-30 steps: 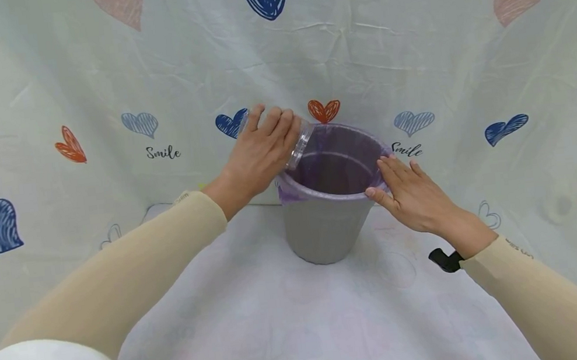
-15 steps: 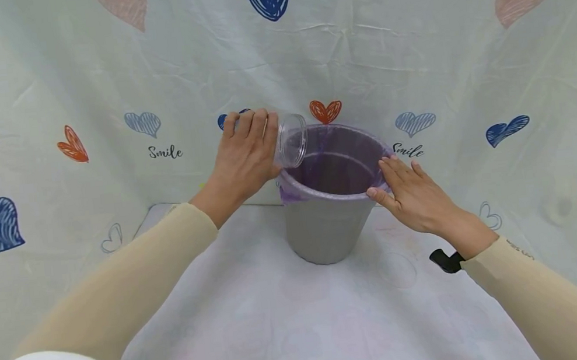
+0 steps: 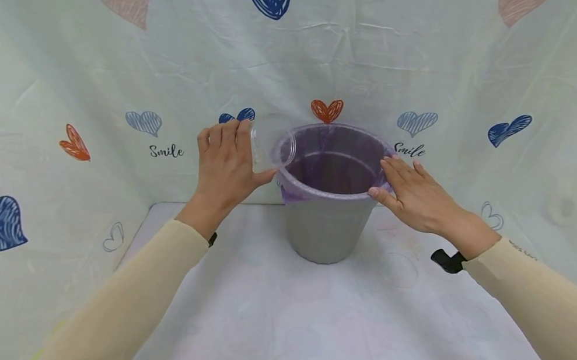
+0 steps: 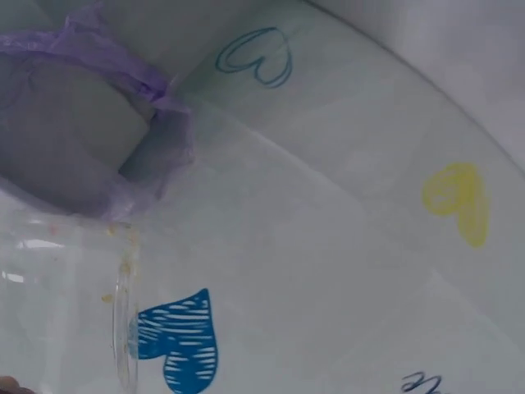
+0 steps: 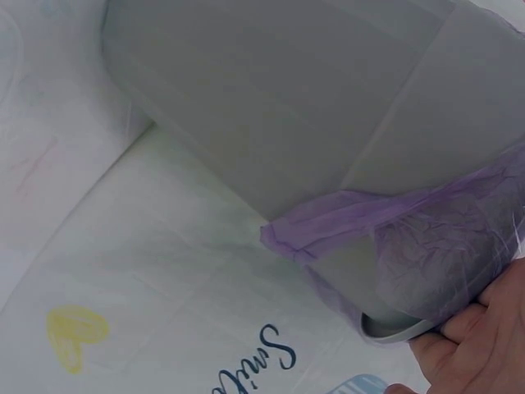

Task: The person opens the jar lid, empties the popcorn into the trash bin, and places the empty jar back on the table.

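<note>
In the head view my left hand [image 3: 226, 166] holds a clear jar [image 3: 272, 142] lying on its side, fingers over its far end and thumb below. The jar's round mouth points right, beside the left part of the bin's rim. Small orange and yellow specks cling inside the jar [image 4: 57, 304] in the left wrist view. The grey bin [image 3: 325, 232] stands upright, lined with a purple bag [image 3: 294, 193] folded over its rim. My right hand [image 3: 417, 199] rests on the bin's right rim, fingers straight. Its fingers [image 5: 463, 336] touch the rim in the right wrist view.
A white cloth [image 3: 261, 323] covers the surface under the bin. Behind it hangs a pale curtain [image 3: 360, 55] printed with hearts and lettering. A black strap [image 3: 447, 261] sits at my right wrist.
My left hand has drawn left with the jar, away from above the bin's opening. The jar's mouth has turned from over the bin toward level. My right hand stays on the rim.
</note>
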`<state>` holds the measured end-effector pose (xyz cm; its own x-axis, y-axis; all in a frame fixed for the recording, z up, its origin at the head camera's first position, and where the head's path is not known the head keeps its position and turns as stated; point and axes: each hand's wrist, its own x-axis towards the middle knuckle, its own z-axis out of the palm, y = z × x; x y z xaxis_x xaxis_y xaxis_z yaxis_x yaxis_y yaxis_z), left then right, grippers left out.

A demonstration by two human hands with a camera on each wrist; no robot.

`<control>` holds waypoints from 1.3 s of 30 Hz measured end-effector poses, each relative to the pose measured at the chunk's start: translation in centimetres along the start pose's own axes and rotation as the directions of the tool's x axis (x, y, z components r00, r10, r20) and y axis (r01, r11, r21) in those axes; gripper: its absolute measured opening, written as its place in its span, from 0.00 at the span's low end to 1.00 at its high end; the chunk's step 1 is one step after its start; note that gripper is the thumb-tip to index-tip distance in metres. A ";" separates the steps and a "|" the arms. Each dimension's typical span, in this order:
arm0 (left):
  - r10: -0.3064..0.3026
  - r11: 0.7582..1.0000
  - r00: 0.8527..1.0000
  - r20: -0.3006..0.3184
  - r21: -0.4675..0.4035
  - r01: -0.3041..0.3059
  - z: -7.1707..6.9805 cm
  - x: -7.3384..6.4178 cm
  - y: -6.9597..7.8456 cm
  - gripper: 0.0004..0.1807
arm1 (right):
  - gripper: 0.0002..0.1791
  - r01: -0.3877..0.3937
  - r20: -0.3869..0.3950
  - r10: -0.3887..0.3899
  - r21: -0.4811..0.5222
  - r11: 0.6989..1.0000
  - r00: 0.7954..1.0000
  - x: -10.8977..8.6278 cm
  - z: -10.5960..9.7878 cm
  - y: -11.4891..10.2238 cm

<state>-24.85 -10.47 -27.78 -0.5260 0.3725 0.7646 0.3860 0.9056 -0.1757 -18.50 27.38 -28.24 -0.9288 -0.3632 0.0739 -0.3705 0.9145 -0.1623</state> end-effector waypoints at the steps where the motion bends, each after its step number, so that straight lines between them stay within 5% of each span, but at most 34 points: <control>1: -0.007 1.000 1.000 -0.019 -0.008 0.007 0.1 -0.3 -0.1 0.59 | 0.49 -0.001 0.000 0.001 0.000 1.000 1.000 0.0 0.0 0.0; 5: -0.033 0.999 0.998 -0.052 -0.036 0.031 0.5 -1.4 -0.6 0.58 | 0.49 -0.003 0.001 0.003 0.001 1.000 1.000 0.0 0.0 0.0; 12: -0.115 0.984 0.992 0.050 -0.134 0.121 0.5 -3.9 -1.7 0.59 | 0.49 -0.008 0.003 0.008 0.007 1.000 1.000 0.0 0.1 0.1; 24: -0.166 0.945 0.985 0.051 -0.276 0.173 2.0 -8.6 -2.5 0.58 | 0.49 -0.009 0.004 0.009 0.012 1.000 1.000 0.1 0.0 0.0; 32: -0.189 0.901 0.958 0.218 -0.349 0.257 3.2 -11.9 -1.1 0.59 | 0.49 -0.006 0.004 0.006 0.019 1.000 1.000 0.1 0.0 0.0; 39: -0.151 0.879 0.923 0.353 -0.380 0.289 3.9 -14.4 0.4 0.58 | 0.49 -0.020 0.014 0.019 0.020 1.000 1.000 0.1 0.0 0.0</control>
<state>-20.13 -14.70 -41.25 -0.8117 0.2784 0.5134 0.4748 0.8265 0.3025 -18.62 27.32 -28.22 -0.9358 -0.3479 0.0572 -0.3524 0.9177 -0.1836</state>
